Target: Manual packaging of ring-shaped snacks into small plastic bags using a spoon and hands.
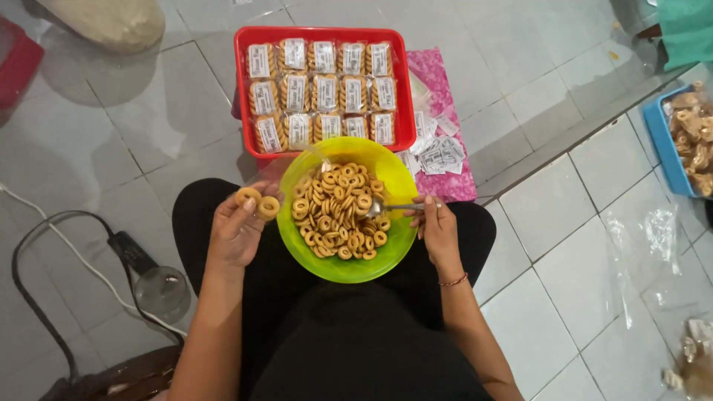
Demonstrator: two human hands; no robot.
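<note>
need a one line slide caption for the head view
Left hand holds ring-shaped biscuits; right hand dips a metal spoon into a round green plastic bowl before a red tray.

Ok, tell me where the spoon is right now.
In the head view, the spoon is in the right hand, its bowl dipped among the ring cookies at the right edge of the green bowl on the lap.

Spoon (397, 206) bowl buried among the ring cookies in the green bowl (345, 267), handle partly covered by the right hand (438, 230). Blue tray (663, 141) cut by the right edge, its contents blurred; the red bin (16, 59) and beige sack (111, 22) cut at left and top. Labels on the packs in the red tray (323, 33) too small to tell; clear bags (691, 356) at bottom right blurred.
</note>
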